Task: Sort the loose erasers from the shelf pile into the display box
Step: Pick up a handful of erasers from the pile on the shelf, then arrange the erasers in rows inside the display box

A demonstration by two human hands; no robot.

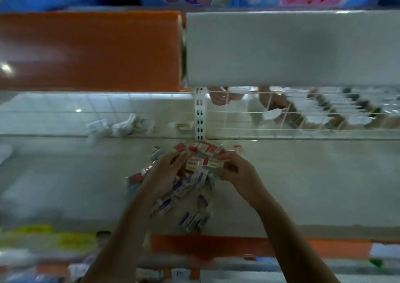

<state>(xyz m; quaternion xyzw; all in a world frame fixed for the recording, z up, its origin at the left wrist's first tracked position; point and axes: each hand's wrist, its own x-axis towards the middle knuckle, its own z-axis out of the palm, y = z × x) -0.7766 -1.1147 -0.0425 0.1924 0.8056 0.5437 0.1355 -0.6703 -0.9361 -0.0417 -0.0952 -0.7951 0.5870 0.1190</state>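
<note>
A pile of small loose erasers in red, blue and white wrappers lies on the pale shelf, near its middle. My left hand rests on the left side of the pile with fingers curled around red-and-white erasers. My right hand is at the pile's right side, pinching a red-and-white eraser between thumb and fingertips. Both hands meet over the top of the pile. No display box is clearly visible; the picture is blurred.
A white wire mesh back panel and a slotted upright stand behind the pile. Crumpled white wrappers lie at the back left. An upper shelf edge, orange and white, overhangs. An orange strip edges the shelf front.
</note>
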